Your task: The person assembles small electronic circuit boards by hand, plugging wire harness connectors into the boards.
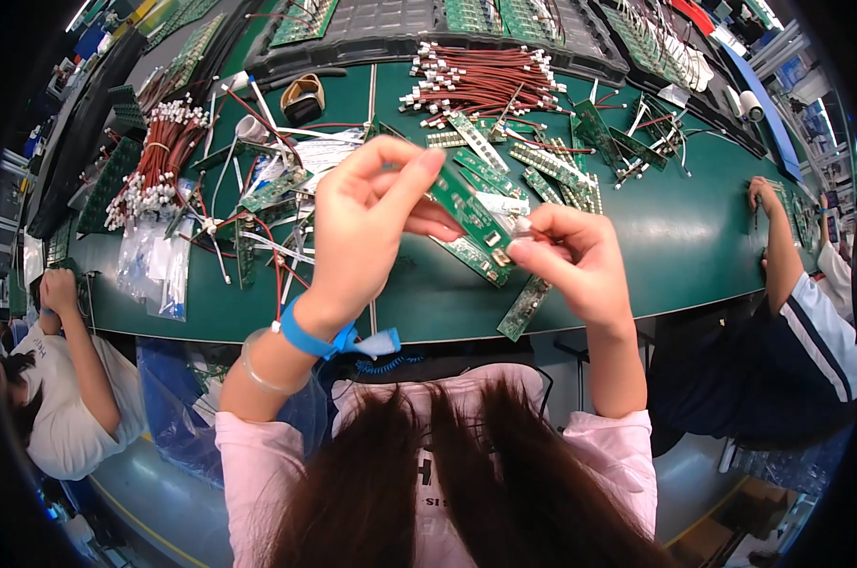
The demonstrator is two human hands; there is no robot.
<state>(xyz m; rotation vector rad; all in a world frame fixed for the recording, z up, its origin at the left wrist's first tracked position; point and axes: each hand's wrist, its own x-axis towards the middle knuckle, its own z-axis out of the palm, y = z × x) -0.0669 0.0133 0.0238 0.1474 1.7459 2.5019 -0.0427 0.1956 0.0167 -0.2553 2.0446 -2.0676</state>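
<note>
A narrow green circuit board [473, 213] is held up at a slant over the table. My left hand [367, 204] grips its upper end between thumb and fingers. My right hand [580, 251] is closed in a pinch at the board's lower end, beside a small connector. A white flat cable [502, 204] runs along the board's right side to my right fingertips; the exact grip is partly hidden by the fingers. Just below lies another green board [476, 260], and one more board [525, 308] rests near the table's front edge.
Red-brown wire bundles [485, 80] lie at the back on the green table [428, 317], others [163, 156] at left. Loose boards [561, 170] and tangled cables surround my hands. Black trays [371, 52] stand behind. People sit at left [78, 379] and right [778, 341].
</note>
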